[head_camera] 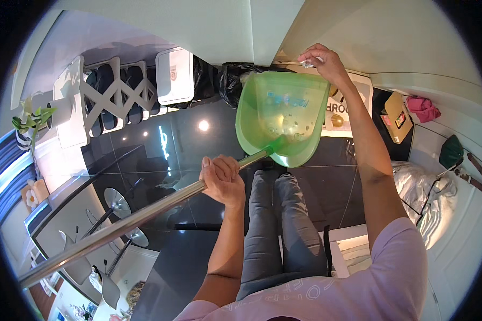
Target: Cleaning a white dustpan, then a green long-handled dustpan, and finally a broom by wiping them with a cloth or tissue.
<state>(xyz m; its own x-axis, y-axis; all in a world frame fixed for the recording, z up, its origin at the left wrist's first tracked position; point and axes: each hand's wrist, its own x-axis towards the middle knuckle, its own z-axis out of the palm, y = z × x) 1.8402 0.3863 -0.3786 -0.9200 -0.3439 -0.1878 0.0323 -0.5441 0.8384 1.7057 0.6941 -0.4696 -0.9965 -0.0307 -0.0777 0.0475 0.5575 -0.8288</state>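
My left hand [224, 180] is wrapped around the metal pole [144, 208] of a green plastic dustpan [281, 116]. The pan is lifted over the dark tiled floor, its pole slanting down to the lower left. Small dark bits lie inside the pan near the socket. My right hand [323, 62] is raised past the pan's far right corner and pinches a small whitish crumpled scrap [307, 63] between its fingertips. Behind the pan's far left side shows a black plastic bag [229, 84], partly hidden.
A white-lidded bin [175, 76] and a white shoe rack [104, 96] with dark shoes line the wall at left. A printed mat [339, 128] lies beneath my right forearm. Bar stools [118, 202] stand at lower left. A cardboard box [399, 118] and pink cloth [422, 108] lie right.
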